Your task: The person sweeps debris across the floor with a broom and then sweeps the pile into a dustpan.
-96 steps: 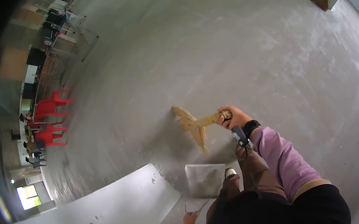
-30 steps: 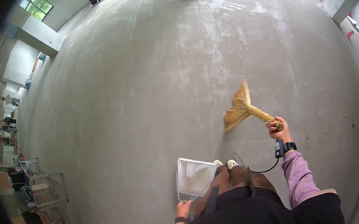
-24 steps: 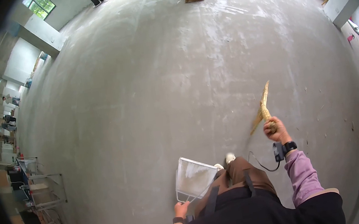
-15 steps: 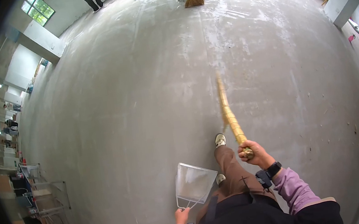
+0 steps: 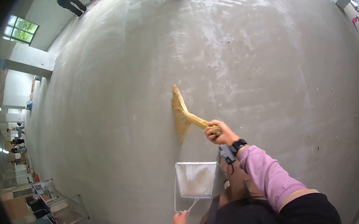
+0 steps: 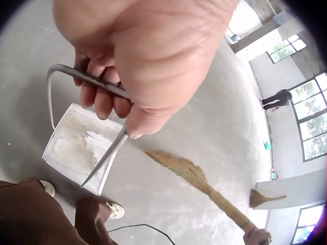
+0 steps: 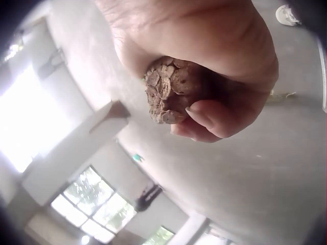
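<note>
Left side first: the dustpan's wire handle [image 6: 109,152] is gripped by the left hand [image 5: 180,220], fingers curled round it. The dustpan [image 5: 196,179] is held just right and far of that hand. Beyond it, the broom [image 5: 189,115] is held by the right hand [image 5: 219,132], fingers wrapped round the stub. Imo short, low strokes towards a flat-set pan are best. Pan-to-floor [image 5: 122,119] contact can't be told; right fingers are partly hidden, bristle tips blurry.
</note>
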Available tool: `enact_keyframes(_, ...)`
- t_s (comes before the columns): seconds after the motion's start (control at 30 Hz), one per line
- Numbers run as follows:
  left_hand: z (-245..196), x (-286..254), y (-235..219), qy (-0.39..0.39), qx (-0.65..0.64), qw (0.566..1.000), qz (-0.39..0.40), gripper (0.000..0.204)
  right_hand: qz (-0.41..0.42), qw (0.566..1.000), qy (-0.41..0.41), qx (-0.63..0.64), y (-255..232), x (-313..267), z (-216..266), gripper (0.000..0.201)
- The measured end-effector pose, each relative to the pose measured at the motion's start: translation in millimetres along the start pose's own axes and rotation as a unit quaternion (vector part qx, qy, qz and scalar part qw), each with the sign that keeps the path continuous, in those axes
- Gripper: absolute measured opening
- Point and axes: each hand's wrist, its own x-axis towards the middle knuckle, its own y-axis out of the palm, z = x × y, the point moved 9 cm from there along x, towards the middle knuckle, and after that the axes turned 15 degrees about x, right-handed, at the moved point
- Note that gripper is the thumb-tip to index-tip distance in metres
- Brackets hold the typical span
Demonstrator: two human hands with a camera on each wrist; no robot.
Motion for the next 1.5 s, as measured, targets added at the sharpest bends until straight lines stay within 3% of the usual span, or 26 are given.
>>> enact_keyframes(0.13,-36,23,-8,0.008,-0.027,0.999,0.021,0.031,-0.017,0.993,-0.065,0.092,-17,-84,53,0.04)
enact_keyframes(0.27,-65,53,-17,0.028,-0.029,0.999,0.025,0.03,0.007,0.978,-0.156,0.139,-21,-177,90,0.046)
enact_keyframes(0.53,-117,106,-56,0.077,-0.026,0.997,0.006,0.028,0.043,0.934,-0.327,0.14,-37,-333,181,0.04)
enact_keyframes(0.67,-125,121,-69,0.085,-0.045,0.995,0.001,0.027,0.053,0.933,-0.339,0.11,-19,-348,192,0.027)
enact_keyframes(0.7,-133,118,-74,0.089,-0.049,0.995,-0.004,0.027,0.052,0.938,-0.331,0.087,-10,-341,186,0.018)
enact_keyframes(0.8,-136,127,-84,0.093,-0.035,0.995,-0.011,0.027,-0.084,0.904,-0.415,-0.069,-9,-313,154,0.013)
enact_keyframes(0.93,-144,142,-82,0.078,-0.044,0.996,-0.005,0.028,-0.077,0.932,-0.332,-0.124,-8,-257,100,0.01)
enact_keyframes(1.03,-149,155,-86,0.067,-0.014,0.998,0.001,0.028,-0.049,0.962,-0.242,-0.118,25,-217,55,0.01)
enact_keyframes(1.23,-175,168,-98,0.079,0.027,0.996,0.004,0.03,-0.053,0.981,-0.073,-0.171,79,-62,3,0.019)
enact_keyframes(1.33,-162,180,-105,0.066,0.042,0.997,0.019,0.032,-0.03,0.978,0.006,-0.204,107,25,-20,0.014)
enact_keyframes(1.5,-173,185,-120,0.053,0.048,0.997,0.032,0.033,-0.047,0.989,0.03,-0.134,167,125,-39,0.018)
